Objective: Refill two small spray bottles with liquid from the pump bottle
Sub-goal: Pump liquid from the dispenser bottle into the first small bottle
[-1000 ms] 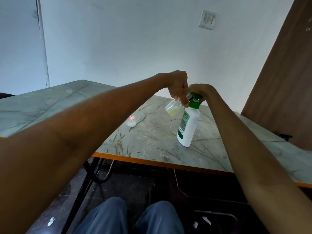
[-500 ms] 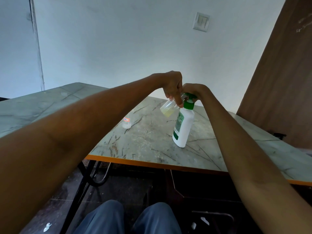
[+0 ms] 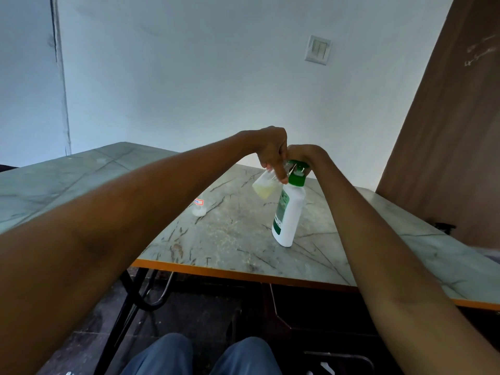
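From the head view: 2 small spray bottles and 1 pump bottle (image 3: 289, 212) on the table (image 3: 238, 234). The left hand (image 3: 273, 150) pinches the tilted spray bottle (image 3: 265, 185) at the spout; the second spray bottle (image 3: 199, 207) stands apart. The right hand (image 3: 305, 155) curls over the green pump head (image 3: 297, 174).

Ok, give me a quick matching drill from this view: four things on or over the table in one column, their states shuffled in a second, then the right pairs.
Things:
1. small clear bottle
2. pump bottle
3. second small bottle
4. right hand

States:
A. on the green pump top
B. standing alone on the table, untouched
C. tilted in the left hand, yellowish liquid inside
D. white body, resting on the table

Pairs: 1-C, 2-D, 3-B, 4-A
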`<state>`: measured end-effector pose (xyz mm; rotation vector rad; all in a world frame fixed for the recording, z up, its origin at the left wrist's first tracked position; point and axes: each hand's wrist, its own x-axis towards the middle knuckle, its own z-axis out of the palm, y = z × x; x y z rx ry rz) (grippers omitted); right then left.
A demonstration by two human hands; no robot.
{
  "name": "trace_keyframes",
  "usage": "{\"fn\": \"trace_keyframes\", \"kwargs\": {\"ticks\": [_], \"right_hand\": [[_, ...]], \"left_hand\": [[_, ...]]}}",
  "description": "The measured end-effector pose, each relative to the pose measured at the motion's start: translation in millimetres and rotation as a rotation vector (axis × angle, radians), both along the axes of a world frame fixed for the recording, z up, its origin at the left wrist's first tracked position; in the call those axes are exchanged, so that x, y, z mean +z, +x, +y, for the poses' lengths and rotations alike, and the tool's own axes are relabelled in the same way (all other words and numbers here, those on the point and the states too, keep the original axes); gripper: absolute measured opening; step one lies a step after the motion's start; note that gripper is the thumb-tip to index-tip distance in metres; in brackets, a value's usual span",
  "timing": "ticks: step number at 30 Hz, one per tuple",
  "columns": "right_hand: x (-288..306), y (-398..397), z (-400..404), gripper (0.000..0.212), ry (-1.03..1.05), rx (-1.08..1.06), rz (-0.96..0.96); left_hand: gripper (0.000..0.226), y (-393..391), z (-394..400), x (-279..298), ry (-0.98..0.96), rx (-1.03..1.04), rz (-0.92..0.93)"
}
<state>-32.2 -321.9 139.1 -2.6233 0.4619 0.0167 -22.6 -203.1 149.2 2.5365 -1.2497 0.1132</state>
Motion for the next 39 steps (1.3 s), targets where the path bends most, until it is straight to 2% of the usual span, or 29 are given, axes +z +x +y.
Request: {"fn": "trace_keyframes", "kwargs": {"ticks": [9, 13, 16, 20, 22, 24, 30, 34, 39], "right_hand": [[-8, -4, -1, 0.040, 0.042, -0.061, -0.006], [-10, -6, -3, 0.042, 0.077, -0.085, -0.053], [-9, -5, -5, 0.036, 0.164, -0.099, -0.202], [-11, -6, -10, 0.024, 0.327, -0.133, -0.483], [-13, -9, -12, 0.018, 0.417, -0.098, -0.581], [-14, -16, -11, 0.022, 0.470, -0.027, -0.638], [-9, -36, -6, 0.034, 0.400, 0.124, -0.641], [-6, -43, -1, 0.038, 0.336, 0.127, -0.648], [-19, -46, -1, 0.032, 0.367, 0.133, -0.627]], "left_hand": [[0.046, 1, 0, -8, 0.004, 0.027, 0.016], [0.064, -1, 2, -12, -0.049, 0.050, 0.016], [0.079, -6, 3, -13, -0.128, 0.043, 0.037], [0.082, -12, 3, -14, -0.170, 0.032, 0.026], [0.083, -13, 5, -16, -0.186, 0.040, 0.036], [0.085, -15, 9, -17, -0.206, 0.053, 0.052], [0.092, -21, 23, -22, -0.283, 0.104, 0.093], [0.096, -23, 30, -31, -0.420, 0.137, 0.216], [0.081, -24, 31, -53, -0.562, 0.113, 0.365]]}}
